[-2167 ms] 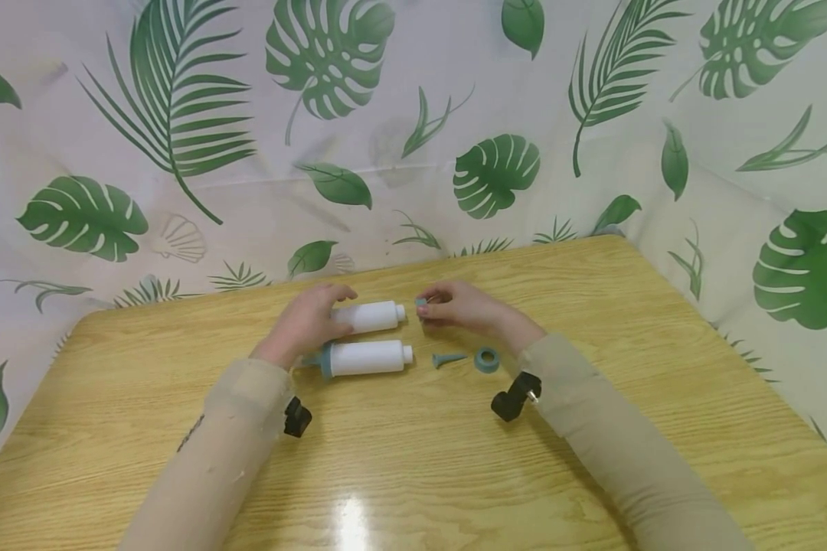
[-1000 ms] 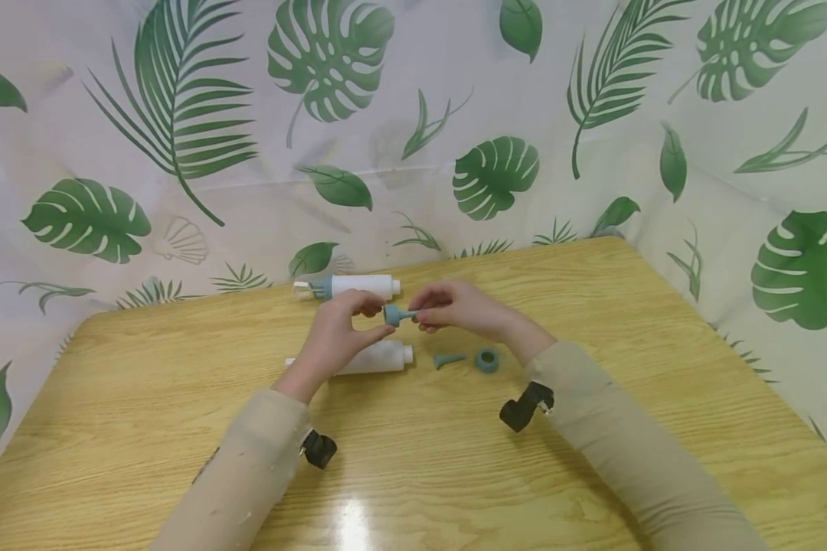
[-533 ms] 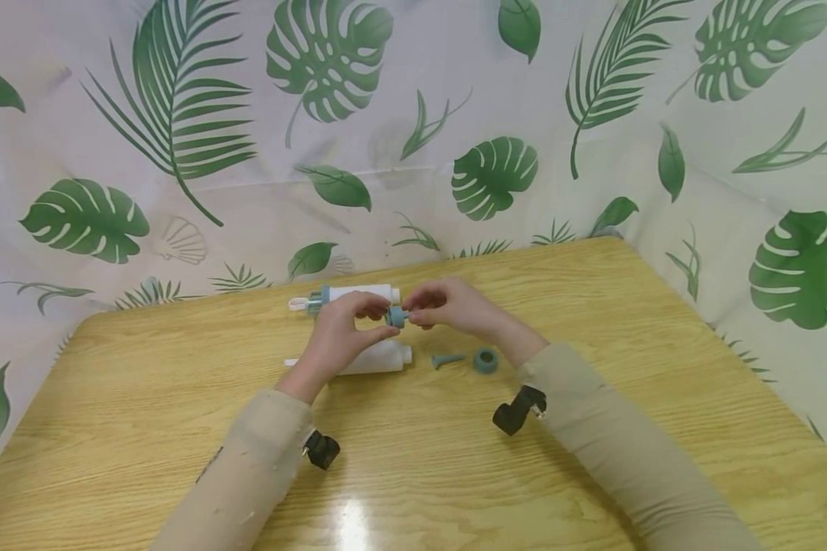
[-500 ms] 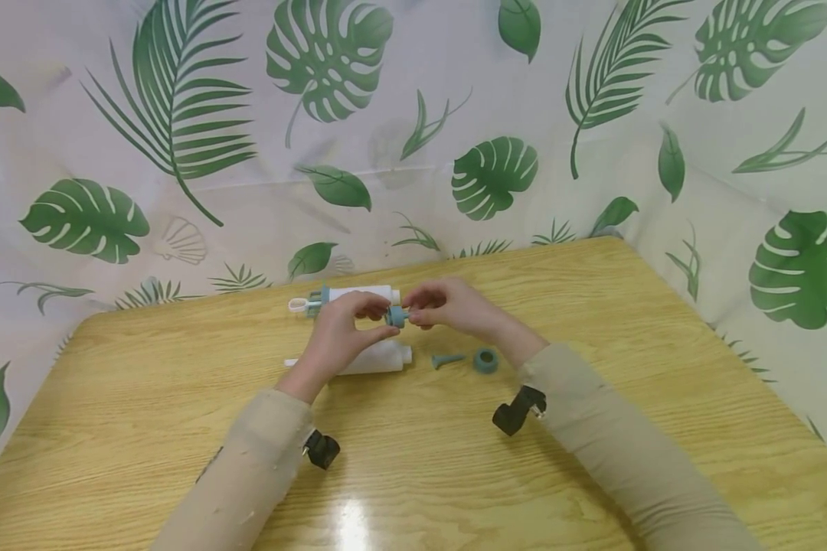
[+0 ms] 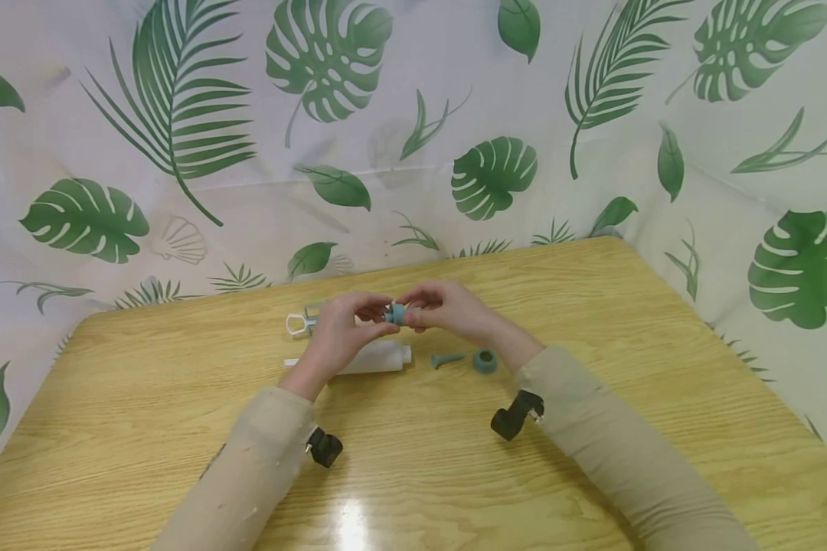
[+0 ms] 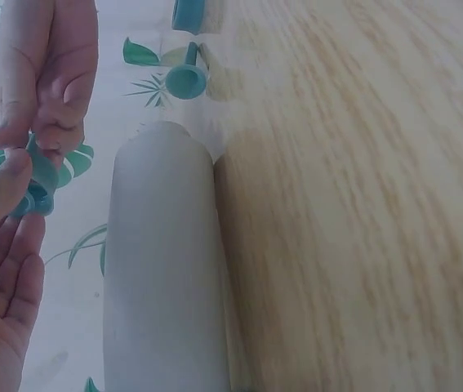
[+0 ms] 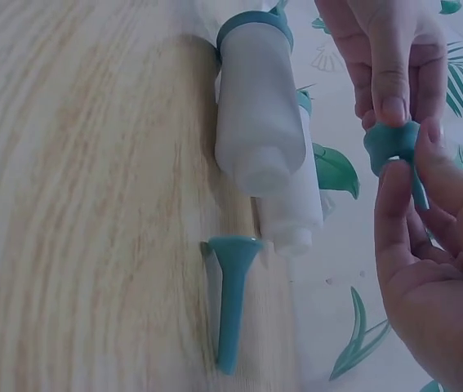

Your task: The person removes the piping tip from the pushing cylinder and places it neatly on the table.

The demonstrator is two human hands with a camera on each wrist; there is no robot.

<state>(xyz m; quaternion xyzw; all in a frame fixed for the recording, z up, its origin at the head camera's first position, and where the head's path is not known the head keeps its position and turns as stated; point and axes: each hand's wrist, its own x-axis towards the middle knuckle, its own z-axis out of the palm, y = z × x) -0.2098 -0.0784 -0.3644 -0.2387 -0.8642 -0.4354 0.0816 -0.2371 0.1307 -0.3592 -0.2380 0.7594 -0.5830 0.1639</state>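
Note:
Raised above the table, both hands meet at a small teal ring collar [image 5: 397, 313]. A thin teal funnel-shaped nozzle [image 7: 420, 191] sticks out of it between the right fingers in the right wrist view. My left hand [image 5: 348, 324] pinches the collar's left side with thumb and fingertips. Thumb and fingers of my right hand [image 5: 448, 306] pinch the nozzle end, touching the collar's rim. Below lies a white plastic cylinder [image 5: 379, 357] with a short neck. The second cylinder [image 7: 288, 192] lies behind it, mostly hidden by my left hand in the head view.
A loose teal nozzle [image 5: 446, 360] and a second ring collar [image 5: 485, 360] lie right of the near cylinder. A white loop handle [image 5: 298, 324] shows left of my left hand. The wooden table [image 5: 413, 474] meets a leaf-print cloth [image 5: 413, 138] behind.
My left hand left the far cylinder and took hold of the collar beside my right hand. The right fingers have moved closer to the collar. The far cylinder has rolled toward me.

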